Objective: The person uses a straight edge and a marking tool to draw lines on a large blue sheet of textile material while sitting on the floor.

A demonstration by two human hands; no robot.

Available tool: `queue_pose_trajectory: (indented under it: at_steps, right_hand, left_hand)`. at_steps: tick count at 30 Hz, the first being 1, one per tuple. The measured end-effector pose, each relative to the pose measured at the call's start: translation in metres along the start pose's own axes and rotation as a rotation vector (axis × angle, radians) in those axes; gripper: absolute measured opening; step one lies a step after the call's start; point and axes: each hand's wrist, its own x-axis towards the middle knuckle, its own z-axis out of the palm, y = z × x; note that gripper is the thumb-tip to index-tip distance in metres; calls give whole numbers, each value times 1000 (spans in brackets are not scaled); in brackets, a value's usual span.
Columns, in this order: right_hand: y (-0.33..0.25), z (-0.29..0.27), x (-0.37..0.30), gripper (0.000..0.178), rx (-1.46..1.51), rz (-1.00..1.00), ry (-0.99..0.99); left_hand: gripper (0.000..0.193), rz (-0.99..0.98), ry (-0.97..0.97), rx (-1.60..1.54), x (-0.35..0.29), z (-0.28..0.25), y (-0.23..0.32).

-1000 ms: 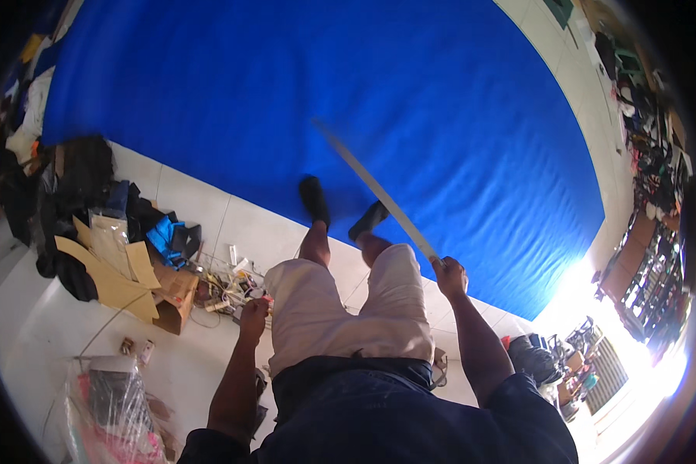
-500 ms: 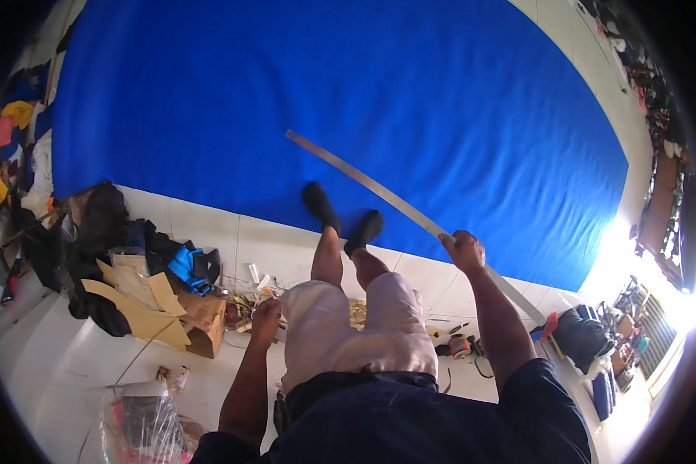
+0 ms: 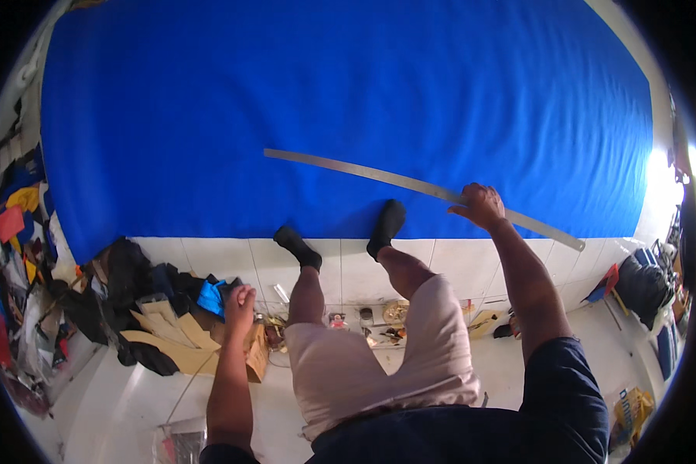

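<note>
A long, thin metal ruler stretches over the blue cloth, tilted slightly down toward the right. My right hand grips it right of its middle, and both of its ends stick out free. Whether the ruler touches the cloth I cannot tell. On the left, my left hand is raised above the clutter with its fingers curled closed; what is inside them, if anything, is hidden. One of my feet in a dark sock stands on the cloth's near edge, and the other rests on the white tiles.
Cardboard pieces, dark bags and a bright blue item lie to the left. Small loose items are strewn behind my feet. A black bag sits at the right, with a yellow package nearer. Pale tiles border the cloth.
The ruler has swung to lie closer to level across my view. My feet have stepped farther apart, and my left hand has moved left. The whole view has turned.
</note>
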Motion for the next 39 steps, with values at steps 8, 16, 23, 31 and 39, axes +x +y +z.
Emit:
queue_pose_trajectory:
  at_steps: [8,16,23,31,39]
  right_hand:
    - [72,90,96,23,-232,-97,317]
    - [113,176,191,36,-248,159,402]
    - [125,196,209,44,-231,199,475]
    - [64,232,219,25,65,161,734]
    - [-10,273,226,46,-18,79,746]
  left_hand:
    - [31,469,-22,515,214,33,32]
    - [63,729,-260,890,341,119,53]
    - [79,1097,25,936,420,166,22]
    - [80,1138,182,844,435,185,12]
    - [79,1109,190,877,432,190,13]
